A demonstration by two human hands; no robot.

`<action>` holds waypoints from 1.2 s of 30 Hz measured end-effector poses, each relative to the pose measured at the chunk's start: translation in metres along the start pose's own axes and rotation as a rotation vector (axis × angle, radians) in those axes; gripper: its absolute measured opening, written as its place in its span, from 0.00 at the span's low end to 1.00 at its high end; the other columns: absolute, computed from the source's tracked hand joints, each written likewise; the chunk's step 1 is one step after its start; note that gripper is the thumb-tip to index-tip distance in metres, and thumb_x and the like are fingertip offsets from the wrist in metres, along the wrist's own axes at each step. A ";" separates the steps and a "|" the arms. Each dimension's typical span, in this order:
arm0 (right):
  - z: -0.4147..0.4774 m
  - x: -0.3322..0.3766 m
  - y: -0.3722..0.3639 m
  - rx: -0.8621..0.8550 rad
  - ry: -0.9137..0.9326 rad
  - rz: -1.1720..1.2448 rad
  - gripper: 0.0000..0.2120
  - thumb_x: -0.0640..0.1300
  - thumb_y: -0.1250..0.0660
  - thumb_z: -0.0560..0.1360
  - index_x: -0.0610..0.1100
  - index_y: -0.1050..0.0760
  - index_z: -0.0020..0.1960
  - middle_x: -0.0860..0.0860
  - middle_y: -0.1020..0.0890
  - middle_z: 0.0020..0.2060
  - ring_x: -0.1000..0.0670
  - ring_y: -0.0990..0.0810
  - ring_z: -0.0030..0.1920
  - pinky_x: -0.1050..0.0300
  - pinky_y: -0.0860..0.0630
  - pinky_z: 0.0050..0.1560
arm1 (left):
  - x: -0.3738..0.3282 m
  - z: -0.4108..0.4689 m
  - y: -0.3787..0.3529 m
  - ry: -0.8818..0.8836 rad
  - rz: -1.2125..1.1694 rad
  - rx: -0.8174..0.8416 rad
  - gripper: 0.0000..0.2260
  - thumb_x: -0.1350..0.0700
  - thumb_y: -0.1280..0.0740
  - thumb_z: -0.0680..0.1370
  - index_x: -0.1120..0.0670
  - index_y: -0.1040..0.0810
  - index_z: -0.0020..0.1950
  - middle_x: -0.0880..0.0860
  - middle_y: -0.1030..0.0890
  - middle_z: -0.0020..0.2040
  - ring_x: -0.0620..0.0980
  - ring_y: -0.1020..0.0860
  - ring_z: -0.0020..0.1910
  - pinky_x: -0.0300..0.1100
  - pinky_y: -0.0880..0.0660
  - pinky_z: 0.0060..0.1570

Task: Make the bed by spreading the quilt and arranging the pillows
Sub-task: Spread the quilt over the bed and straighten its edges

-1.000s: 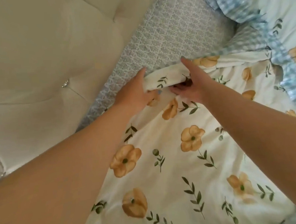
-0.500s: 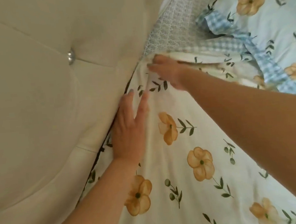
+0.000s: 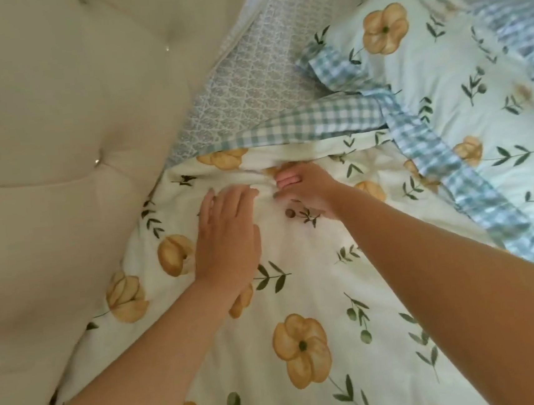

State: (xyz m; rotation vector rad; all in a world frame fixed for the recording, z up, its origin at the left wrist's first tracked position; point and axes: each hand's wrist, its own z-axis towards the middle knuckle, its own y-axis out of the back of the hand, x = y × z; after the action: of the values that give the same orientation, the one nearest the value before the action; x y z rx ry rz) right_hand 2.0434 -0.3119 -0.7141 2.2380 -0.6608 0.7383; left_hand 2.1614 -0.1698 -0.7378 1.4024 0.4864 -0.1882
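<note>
A cream quilt (image 3: 303, 283) printed with yellow flowers and green sprigs covers the near part of the bed. Its top edge is folded back, showing a green-checked underside (image 3: 310, 123). My left hand (image 3: 226, 235) lies flat and open on the quilt just below that edge. Beside it, my right hand (image 3: 306, 188) has its fingers curled into a bunch of quilt fabric near the fold. A matching floral pillow (image 3: 463, 85) with a checked frill rests to the upper right, partly over the quilt.
A beige tufted headboard (image 3: 67, 140) fills the left side, close against the quilt's edge. Between it and the pillow shows a strip of grey patterned mattress sheet (image 3: 256, 72). Blurred items sit past the bed at the top.
My left hand slid away from the headboard gap onto the quilt's upper part. My right hand came closer to it and now bunches fabric at the fold. More of the pillow is in view.
</note>
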 end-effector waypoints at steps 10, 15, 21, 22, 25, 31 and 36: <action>0.049 -0.041 0.090 0.057 -0.104 -0.219 0.11 0.41 0.28 0.71 0.37 0.26 0.49 0.42 0.21 0.40 0.44 0.22 0.41 0.53 0.21 0.46 | -0.009 0.133 -0.081 0.102 0.210 0.210 0.32 0.30 0.54 0.77 0.48 0.26 0.65 0.52 0.21 0.61 0.56 0.25 0.61 0.50 0.26 0.57; 0.087 -0.026 0.113 0.165 -0.278 -0.179 0.13 0.44 0.26 0.69 0.42 0.22 0.51 0.47 0.18 0.42 0.52 0.19 0.39 0.61 0.18 0.40 | -0.013 0.133 -0.090 0.057 0.260 0.164 0.27 0.35 0.52 0.78 0.50 0.21 0.53 0.54 0.17 0.45 0.57 0.20 0.47 0.46 0.24 0.44; 0.099 0.010 0.127 -0.396 0.196 -0.433 0.16 0.50 0.39 0.72 0.45 0.26 0.28 0.52 0.23 0.21 0.51 0.24 0.26 0.58 0.26 0.30 | -0.013 0.138 -0.086 0.051 0.217 0.226 0.22 0.40 0.50 0.77 0.52 0.22 0.54 0.55 0.17 0.43 0.57 0.20 0.46 0.48 0.24 0.49; 0.102 0.015 0.127 -0.556 0.390 -0.509 0.15 0.50 0.39 0.72 0.45 0.26 0.29 0.53 0.24 0.23 0.51 0.25 0.27 0.58 0.28 0.29 | -0.013 0.138 -0.087 0.039 0.208 0.223 0.21 0.41 0.48 0.77 0.52 0.22 0.53 0.55 0.18 0.42 0.57 0.20 0.45 0.48 0.24 0.49; 0.128 0.037 0.140 -0.715 0.773 -0.678 0.09 0.43 0.40 0.76 0.42 0.22 0.50 0.48 0.19 0.45 0.46 0.22 0.45 0.51 0.26 0.46 | -0.011 0.137 -0.088 0.055 0.187 0.187 0.20 0.41 0.46 0.76 0.52 0.21 0.40 0.51 0.20 0.32 0.54 0.20 0.35 0.42 0.26 0.36; 0.151 0.010 0.186 -0.482 0.302 -1.614 0.22 0.48 0.47 0.82 0.43 0.37 0.75 0.47 0.38 0.76 0.46 0.57 0.78 0.49 0.59 0.77 | -0.009 0.135 -0.089 0.098 0.121 0.243 0.23 0.39 0.48 0.76 0.52 0.22 0.33 0.49 0.22 0.28 0.51 0.22 0.30 0.40 0.25 0.31; 0.131 0.006 0.235 -0.541 0.070 -1.718 0.28 0.53 0.47 0.81 0.48 0.49 0.79 0.49 0.50 0.79 0.44 0.62 0.78 0.42 0.63 0.76 | -0.008 0.135 -0.086 0.041 0.023 0.168 0.19 0.45 0.46 0.76 0.51 0.24 0.32 0.48 0.23 0.27 0.51 0.22 0.29 0.39 0.26 0.33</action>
State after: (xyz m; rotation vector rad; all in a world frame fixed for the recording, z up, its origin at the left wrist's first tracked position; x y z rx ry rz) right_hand 1.9411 -0.5586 -0.6864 1.4512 0.9807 -0.2554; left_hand 2.1480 -0.3169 -0.7998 1.5783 0.4974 -0.1853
